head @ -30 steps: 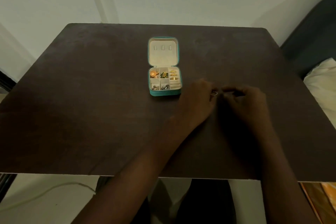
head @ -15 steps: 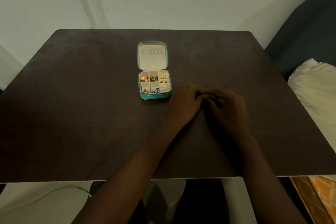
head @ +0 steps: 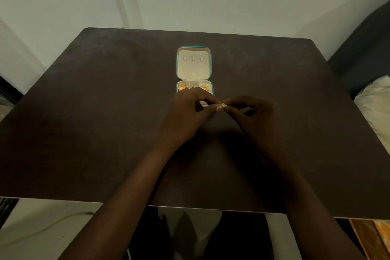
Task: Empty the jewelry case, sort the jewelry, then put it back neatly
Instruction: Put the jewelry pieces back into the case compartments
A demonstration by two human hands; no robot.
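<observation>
A small teal jewelry case (head: 193, 63) lies open at the middle of the dark table (head: 105, 112), its cream lid flat behind the tray. Gold and orange pieces (head: 182, 87) show in the back compartments; the front ones are hidden by my left hand (head: 187, 116). Just in front of the case, my left hand and my right hand (head: 255, 118) meet fingertip to fingertip and pinch a small gold piece (head: 224, 105) between them, above the tabletop.
A dark sofa arm (head: 363, 53) and a white cushion (head: 375, 107) stand off the table's right side. The table's near edge (head: 190, 208) runs below my forearms, with pale floor and a thin cable (head: 52, 225) at the lower left.
Both hands, still joined on the small gold piece, have moved left and toward the case, so my left hand now covers its front compartments. The camera has shifted as well.
</observation>
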